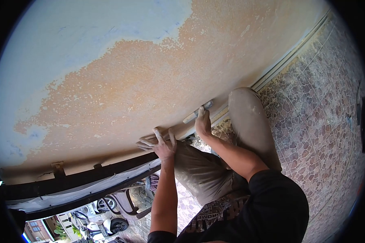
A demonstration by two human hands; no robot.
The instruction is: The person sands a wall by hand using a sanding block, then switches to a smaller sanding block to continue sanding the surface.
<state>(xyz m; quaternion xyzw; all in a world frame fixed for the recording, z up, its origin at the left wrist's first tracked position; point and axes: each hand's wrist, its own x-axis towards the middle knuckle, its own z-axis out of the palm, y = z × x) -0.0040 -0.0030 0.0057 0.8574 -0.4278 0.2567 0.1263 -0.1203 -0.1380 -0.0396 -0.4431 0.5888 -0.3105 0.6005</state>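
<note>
My left hand point(162, 146) rests against the lower part of the wall point(150, 81) with its fingers spread and dusty. To the right of it, my right hand point(202, 121) grips a flat scraper-like tool point(190, 116) held against the wall near its base. A greyish rounded part point(208, 104) shows at the tool's far end; its exact shape is unclear. Orange-beige patches with pale flecks cover much of the wall, and a light bluish-white coat remains on the upper left.
My bent knees point(249, 113) are close to the wall. Crumbs lie on the stone-patterned floor point(312, 154). A dark-edged frame point(85, 178) runs along the lower left, with a chair point(127, 202) and parked motorcycles point(99, 227) beyond.
</note>
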